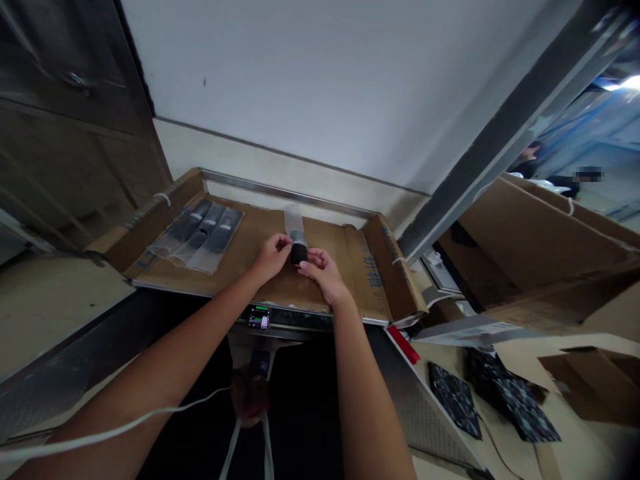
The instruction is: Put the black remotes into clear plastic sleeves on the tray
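Note:
A small black cylindrical object lies in the middle of the cardboard-lined worktop, its far part inside a narrow translucent plastic bag. On its left side, my left hand pinches at the bag near its mouth. My right hand has thumb and fingers closed around the black end that sticks out towards me. To the left lie several similar dark objects in translucent bags, set side by side; their exact kind does not show.
Raised cardboard flaps border the worktop at left and right. A pale wall rises behind. Right of it stand a large open carton and, lower, dark patterned bags. A white cord crosses my left forearm. Another person sits far right.

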Motion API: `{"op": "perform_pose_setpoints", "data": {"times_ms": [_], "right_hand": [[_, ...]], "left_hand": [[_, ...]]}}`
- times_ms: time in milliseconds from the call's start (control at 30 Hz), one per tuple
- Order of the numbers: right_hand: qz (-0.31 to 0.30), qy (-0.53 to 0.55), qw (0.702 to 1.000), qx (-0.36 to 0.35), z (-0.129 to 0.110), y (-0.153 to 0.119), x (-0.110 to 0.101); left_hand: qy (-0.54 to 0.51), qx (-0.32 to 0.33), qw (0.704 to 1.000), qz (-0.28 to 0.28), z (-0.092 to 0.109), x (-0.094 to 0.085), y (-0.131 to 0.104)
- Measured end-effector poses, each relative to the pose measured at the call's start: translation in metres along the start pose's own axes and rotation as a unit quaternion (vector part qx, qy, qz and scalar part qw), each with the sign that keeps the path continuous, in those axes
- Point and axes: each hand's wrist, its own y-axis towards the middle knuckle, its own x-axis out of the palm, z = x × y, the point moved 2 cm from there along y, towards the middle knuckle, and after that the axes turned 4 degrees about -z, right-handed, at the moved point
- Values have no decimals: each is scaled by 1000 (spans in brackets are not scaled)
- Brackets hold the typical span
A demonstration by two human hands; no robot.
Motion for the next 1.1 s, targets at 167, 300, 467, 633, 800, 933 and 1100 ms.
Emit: {"op": "perform_pose_setpoints", "data": {"times_ms": [167,300,467,633,800,933,1100], "right_hand": [[-9,14,1000,8,-3,0,-1],[-5,17,1000,8,-3,2,-1],[18,15,1000,9,-2,4,-1],[36,26,999,12,-1,5,2],[80,31,996,-7,4,11,8],[107,39,993,-27,8,18,12],[131,27,990,-47,12,25,14]], "left_hand": [[31,24,999,-1,1,0,0],[66,43,997,-5,2,0,0],[57,66,996,-2,3,1,0],[53,71,996,-10,4,1,-1],[33,77,996,-8,4,1,0],[20,79,997,1,1,1,1],[-2,88,996,-4,-3,1,1]]}}
